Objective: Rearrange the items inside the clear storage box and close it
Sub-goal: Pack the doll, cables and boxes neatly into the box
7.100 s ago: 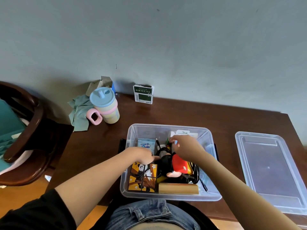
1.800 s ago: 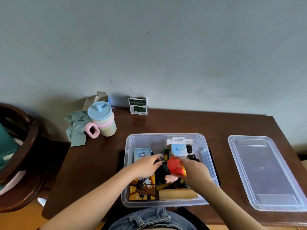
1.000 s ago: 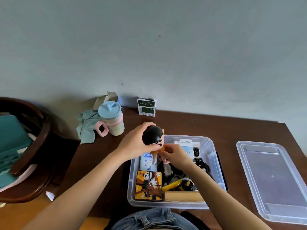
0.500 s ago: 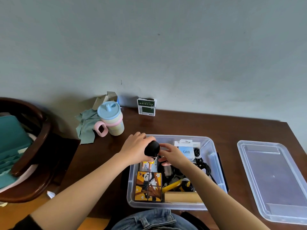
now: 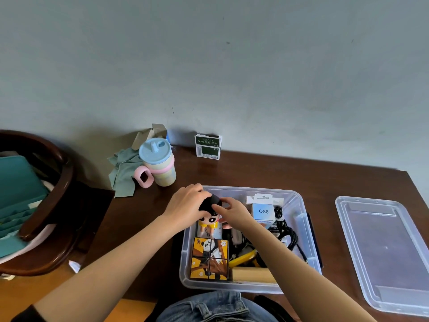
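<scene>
The clear storage box [image 5: 301, 205] stands open on the brown table, near its front edge. My left hand [image 5: 185, 208] and my right hand [image 5: 232, 211] both hold a black-haired cartoon figurine [image 5: 210, 216] upright in the box's back left corner. Inside the box lie a panda picture cube [image 5: 209, 259] at the front left, a white Q88 carton [image 5: 263, 211] at the back, black cables [image 5: 286, 235], a yellow item [image 5: 243, 257] and a tan wooden block [image 5: 253, 274]. The clear lid [image 5: 383, 252] lies flat to the right of the box.
A pastel sippy cup [image 5: 157, 165] with a pink handle and a green cloth [image 5: 123, 175] sit at the table's back left. A small green-and-white box [image 5: 207, 146] leans on the wall. A dark wooden chair [image 5: 53, 205] holding teal folders stands at the left.
Both hands lifted the figurine out of the box's middle, then lowered it into the back left corner, where it now stands upright.
</scene>
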Motion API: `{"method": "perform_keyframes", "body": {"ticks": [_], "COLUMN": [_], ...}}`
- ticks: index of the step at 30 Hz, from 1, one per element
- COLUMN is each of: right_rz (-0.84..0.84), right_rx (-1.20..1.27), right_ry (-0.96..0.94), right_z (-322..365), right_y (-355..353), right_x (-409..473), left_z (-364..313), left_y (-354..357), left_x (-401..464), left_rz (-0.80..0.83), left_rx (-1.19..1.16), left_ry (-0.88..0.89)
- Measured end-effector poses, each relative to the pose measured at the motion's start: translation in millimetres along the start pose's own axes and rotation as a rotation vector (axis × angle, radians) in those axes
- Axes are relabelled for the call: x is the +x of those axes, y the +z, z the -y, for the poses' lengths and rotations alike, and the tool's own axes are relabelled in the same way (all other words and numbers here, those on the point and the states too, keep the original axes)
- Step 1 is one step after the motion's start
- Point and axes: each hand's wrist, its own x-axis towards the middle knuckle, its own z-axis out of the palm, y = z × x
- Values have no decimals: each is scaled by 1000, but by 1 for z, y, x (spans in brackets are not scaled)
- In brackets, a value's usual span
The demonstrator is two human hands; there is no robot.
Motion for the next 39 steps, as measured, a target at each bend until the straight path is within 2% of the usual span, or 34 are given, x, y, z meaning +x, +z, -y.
{"method": "perform_keyframes", "body": {"ticks": [12, 16, 21, 31, 39], "right_rz": [-137, -147, -167, -27, -6], "right_rx": [-149, -206, -88, -95, -100], "right_ry": [-124, -217, -204, -228, -212], "right_z": [-2, -3, -14, -14, -18], "right_y": [7, 9, 14, 4, 6], "right_x": [7, 8, 9, 15, 13], "left_z": [-3, -2, -3, -2, -9], "left_y": [5, 12, 15, 17, 20], "left_x": [1, -1, 1, 7, 2], "left_rz": [-54, 4, -32, -56, -104], "left_rx": [87, 171, 174, 161, 208], "left_ry": [-8, 73, 49, 35, 31]}}
